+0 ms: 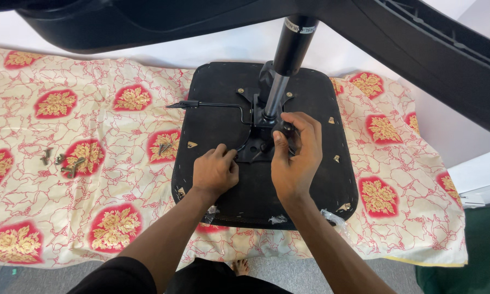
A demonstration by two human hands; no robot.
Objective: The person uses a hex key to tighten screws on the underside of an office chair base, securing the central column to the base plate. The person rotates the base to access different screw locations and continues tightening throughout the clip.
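We see one label only: a narrow white paper band with dark print (301, 28), wrapped around the top of the black gas cylinder (292, 49), toward twelve o'clock. We see no packages, signs or screens.

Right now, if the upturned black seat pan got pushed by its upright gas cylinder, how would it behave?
The upturned black seat pan looks rigid. The upright gas cylinder makes it top-heavy, apt to tip. The floral cloth underneath would probably bunch.

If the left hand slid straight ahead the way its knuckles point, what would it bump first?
Probably the black metal mechanism plate bolted under the chair seat. The left hand rests on the seat beside it, fingers curled toward its edge, though depth is hard to judge.
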